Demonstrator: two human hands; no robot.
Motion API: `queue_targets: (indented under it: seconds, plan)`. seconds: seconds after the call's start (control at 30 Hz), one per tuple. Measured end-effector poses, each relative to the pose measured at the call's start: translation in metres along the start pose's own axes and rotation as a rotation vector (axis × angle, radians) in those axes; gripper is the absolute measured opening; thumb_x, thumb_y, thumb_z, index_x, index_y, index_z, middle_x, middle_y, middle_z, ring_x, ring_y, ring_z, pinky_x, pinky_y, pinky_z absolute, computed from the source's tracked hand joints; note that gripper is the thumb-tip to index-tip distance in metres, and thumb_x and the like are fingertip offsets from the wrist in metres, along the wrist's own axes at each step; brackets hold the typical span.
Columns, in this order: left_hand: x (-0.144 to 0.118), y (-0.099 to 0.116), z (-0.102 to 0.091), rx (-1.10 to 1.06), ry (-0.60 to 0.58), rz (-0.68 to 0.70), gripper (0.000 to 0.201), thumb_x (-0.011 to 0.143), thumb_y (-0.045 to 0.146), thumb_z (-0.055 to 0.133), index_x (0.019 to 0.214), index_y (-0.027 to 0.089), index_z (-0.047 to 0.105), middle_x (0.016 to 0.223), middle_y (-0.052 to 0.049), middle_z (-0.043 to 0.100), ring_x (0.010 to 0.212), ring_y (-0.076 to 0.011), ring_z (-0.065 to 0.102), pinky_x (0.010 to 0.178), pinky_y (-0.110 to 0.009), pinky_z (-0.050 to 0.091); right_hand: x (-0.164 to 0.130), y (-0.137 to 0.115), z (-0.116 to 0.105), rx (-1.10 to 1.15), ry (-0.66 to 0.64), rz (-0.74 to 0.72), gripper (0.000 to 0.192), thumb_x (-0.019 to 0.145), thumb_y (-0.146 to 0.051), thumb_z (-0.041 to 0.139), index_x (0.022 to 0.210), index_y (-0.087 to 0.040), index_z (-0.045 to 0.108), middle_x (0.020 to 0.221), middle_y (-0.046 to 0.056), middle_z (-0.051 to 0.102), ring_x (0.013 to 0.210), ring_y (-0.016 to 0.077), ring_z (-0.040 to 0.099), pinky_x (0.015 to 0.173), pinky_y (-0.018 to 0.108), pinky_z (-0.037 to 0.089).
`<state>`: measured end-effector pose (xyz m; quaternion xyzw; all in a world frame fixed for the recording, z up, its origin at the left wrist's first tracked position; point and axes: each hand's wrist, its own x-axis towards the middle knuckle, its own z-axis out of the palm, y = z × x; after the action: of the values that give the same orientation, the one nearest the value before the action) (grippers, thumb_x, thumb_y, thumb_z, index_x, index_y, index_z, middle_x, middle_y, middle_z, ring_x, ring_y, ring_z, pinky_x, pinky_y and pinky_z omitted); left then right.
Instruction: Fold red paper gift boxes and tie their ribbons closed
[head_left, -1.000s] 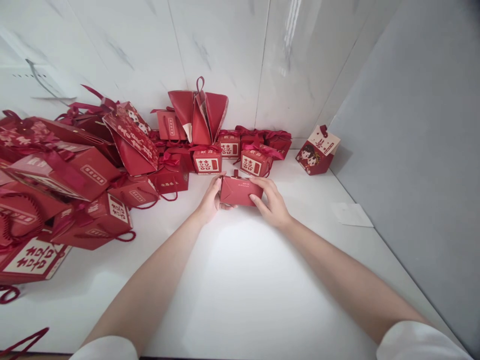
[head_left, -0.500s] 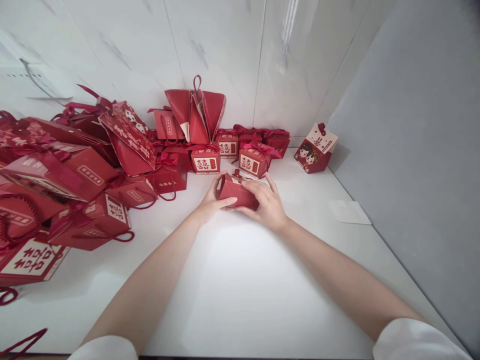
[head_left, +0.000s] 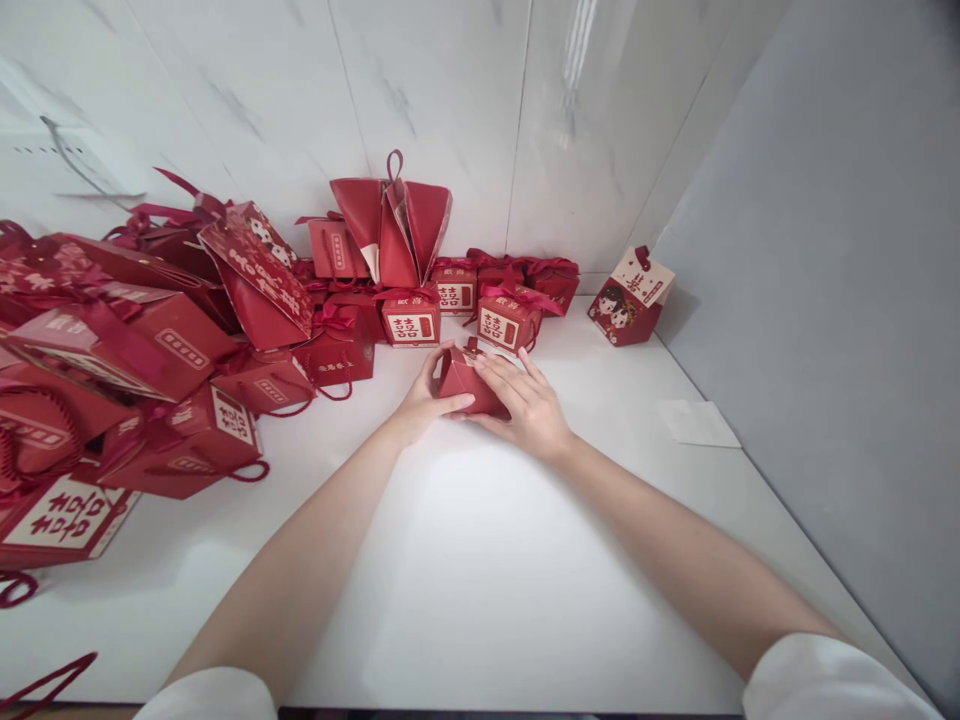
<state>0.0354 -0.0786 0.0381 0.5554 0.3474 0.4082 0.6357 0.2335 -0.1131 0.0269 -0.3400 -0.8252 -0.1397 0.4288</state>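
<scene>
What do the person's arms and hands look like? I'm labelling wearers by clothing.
Both forearms are bare, with short white sleeves showing at the bottom edge. The left hand and right hand wear no gloves; no rings, watch or bracelets are visible.
</scene>
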Motion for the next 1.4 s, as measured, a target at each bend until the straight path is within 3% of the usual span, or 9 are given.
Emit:
queue_targets:
  seconds: [0.33, 0.43, 0.53, 0.67, 0.8, 1.0, 1.13, 1.3, 1.4]
  plan:
    - [0.0, 0.0, 0.001, -0.022, 0.013, -0.02, 0.1, 0.064, 0.032, 0.085, 0.146, 0.04, 0.027, 0.144, -0.01, 0.05, 0.107, -0.0285, 0.065, 0.066, -0.03, 0.062, -0.001, 0.001, 0.001, 0.045, -0.035, 0.01, 0.073, 0.091, -0.04, 0.061, 0.153, -0.024, 0.026, 0.143, 0.01, 0.054, 0.131, 0.0268, 0.053, 0.122, 0.054, 0.024]
    - [0.001, 0.0, 0.003, -0.018, 0.057, -0.015, 0.095, 0.066, 0.034, 0.084, 0.144, 0.04, 0.031, 0.137, -0.008, 0.056, 0.102, -0.0268, 0.067, 0.066, -0.031, 0.062, 0.0, 0.001, 0.002, 0.113, -0.035, 0.097, 0.075, 0.088, -0.046, 0.065, 0.15, -0.027, 0.028, 0.141, 0.01, 0.056, 0.127, 0.0282, 0.056, 0.121, 0.059, 0.018]
    - [0.003, 0.0, 0.001, -0.058, 0.104, -0.023, 0.088, 0.071, 0.036, 0.08, 0.143, 0.038, 0.031, 0.126, -0.007, 0.063, 0.086, -0.0207, 0.071, 0.06, -0.028, 0.061, -0.002, 0.003, 0.004, 0.234, 0.034, 0.272, 0.082, 0.08, -0.054, 0.07, 0.147, -0.025, 0.032, 0.142, 0.014, 0.053, 0.131, 0.0321, 0.05, 0.117, 0.06, 0.027]
    - [0.006, 0.001, -0.003, -0.137, 0.114, -0.045, 0.083, 0.074, 0.039, 0.077, 0.143, 0.034, 0.03, 0.114, -0.006, 0.068, 0.07, -0.0151, 0.07, 0.057, -0.026, 0.06, -0.006, 0.006, 0.006, 0.437, 0.078, 0.457, 0.059, 0.092, -0.046, 0.056, 0.143, -0.026, 0.035, 0.145, 0.014, 0.046, 0.135, 0.0282, 0.044, 0.11, 0.052, 0.042]
    - [0.006, 0.002, -0.003, -0.14, 0.114, -0.036, 0.082, 0.074, 0.038, 0.077, 0.142, 0.034, 0.032, 0.111, -0.005, 0.068, 0.063, -0.0141, 0.069, 0.053, -0.024, 0.059, -0.009, 0.007, 0.008, 0.548, 0.038, 0.546, 0.055, 0.095, -0.044, 0.052, 0.144, -0.029, 0.034, 0.147, 0.012, 0.043, 0.135, 0.0267, 0.044, 0.106, 0.049, 0.046]
    - [0.005, 0.002, 0.0, -0.137, 0.116, -0.024, 0.082, 0.073, 0.034, 0.079, 0.141, 0.037, 0.033, 0.129, -0.007, 0.059, 0.074, -0.016, 0.071, 0.055, -0.025, 0.061, -0.009, 0.007, 0.011, 0.556, 0.042, 0.552, 0.049, 0.094, -0.041, 0.053, 0.139, -0.029, 0.038, 0.142, 0.011, 0.047, 0.133, 0.0269, 0.045, 0.105, 0.049, 0.047]
    - [0.005, 0.001, -0.002, -0.116, 0.091, -0.023, 0.088, 0.073, 0.036, 0.079, 0.144, 0.041, 0.028, 0.13, -0.006, 0.06, 0.074, -0.0157, 0.071, 0.056, -0.026, 0.061, -0.01, 0.009, 0.011, 0.562, 0.068, 0.538, 0.042, 0.093, -0.036, 0.056, 0.132, -0.027, 0.043, 0.137, 0.012, 0.051, 0.131, 0.0251, 0.047, 0.102, 0.046, 0.05]
    - [0.008, 0.003, -0.002, -0.191, 0.076, -0.061, 0.076, 0.081, 0.069, 0.054, 0.147, 0.039, 0.029, 0.137, -0.006, 0.057, 0.088, -0.0226, 0.07, 0.051, -0.026, 0.058, -0.01, 0.009, 0.011, 0.459, 0.089, 0.477, 0.033, 0.092, -0.035, 0.059, 0.123, -0.026, 0.05, 0.13, 0.011, 0.057, 0.125, 0.0255, 0.053, 0.099, 0.046, 0.051]
    - [0.01, 0.003, 0.002, -0.131, 0.117, -0.094, 0.079, 0.082, 0.074, 0.048, 0.149, 0.039, 0.028, 0.138, -0.005, 0.057, 0.092, -0.0248, 0.069, 0.044, -0.024, 0.054, -0.01, 0.009, 0.012, 0.4, 0.084, 0.422, 0.026, 0.091, -0.033, 0.061, 0.115, -0.026, 0.055, 0.117, 0.009, 0.064, 0.114, 0.0246, 0.06, 0.097, 0.044, 0.053]
